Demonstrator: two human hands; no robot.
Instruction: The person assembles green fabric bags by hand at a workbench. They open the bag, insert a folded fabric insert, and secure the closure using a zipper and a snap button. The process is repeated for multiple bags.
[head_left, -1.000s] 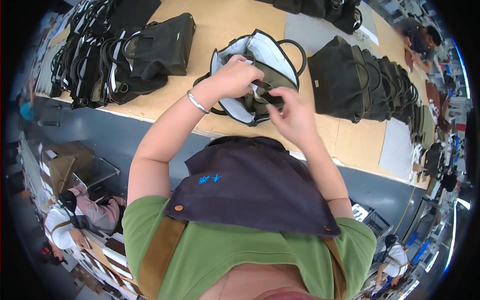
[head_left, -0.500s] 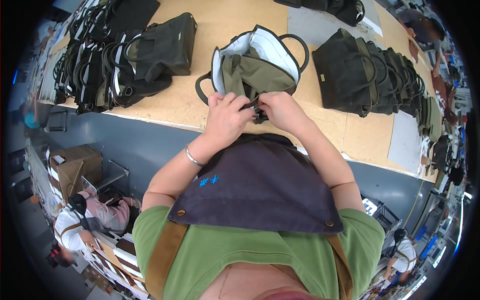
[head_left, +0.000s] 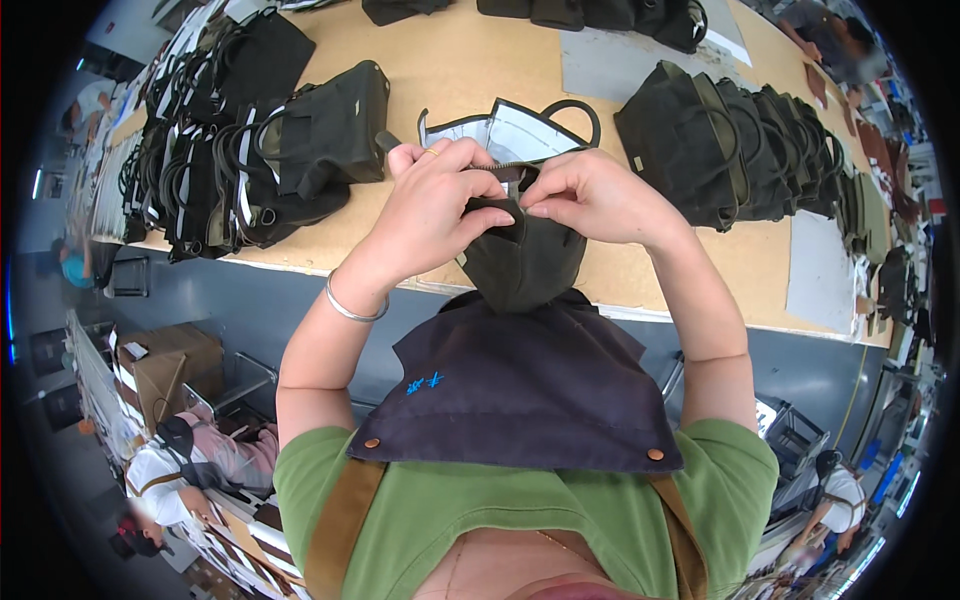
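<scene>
In front of me a dark olive handbag is tipped toward my body at the table's near edge, its white lining and one black handle showing behind my hands. My left hand is closed, thumb and forefinger pinching the bag's edge by a zipper. On the other side of the same spot, my right hand pinches the bag's edge near the zipper's end. The fingertips hide any small part between them.
Several dark handbags are stacked at the left on the tan table, and another row stands at the right. More dark bags lie along the far side. A cardboard box sits at the lower left. Other people work nearby.
The bag has been tipped toward me, so its outer end now shows and the green inside is hidden. Both hands have moved up slightly and still pinch at its edge.
</scene>
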